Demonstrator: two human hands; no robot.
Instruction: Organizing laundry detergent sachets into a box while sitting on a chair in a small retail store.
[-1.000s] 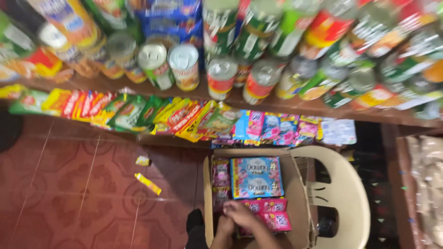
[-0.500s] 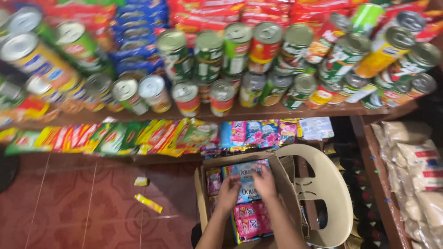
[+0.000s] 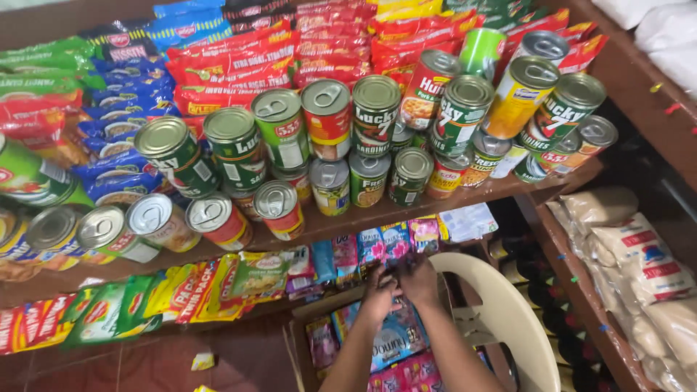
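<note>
Two hands, left hand (image 3: pixel 379 292) and right hand (image 3: pixel 420 279), meet at lower centre of frame, fingers closed together on one small pink-and-blue sachet strip (image 3: pixel 396 244) hanging below the brown wooden shelf (image 3: pixel 406 207), directly above one open cardboard box (image 3: pixel 308 311) of pink and blue packets; grip narrow.

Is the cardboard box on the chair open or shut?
Open: the cardboard box has flaps spread, and pink and blue sachet packs show inside.

Small grocery shop: wooden shelf (image 3: pixel 406 210) stacked with tin cans (image 3: pixel 327 116), noodle packets (image 3: pixel 239 65) behind, sachet strips (image 3: pixel 181 290) hanging below, bagged goods (image 3: pixel 639 268) at side.
</note>
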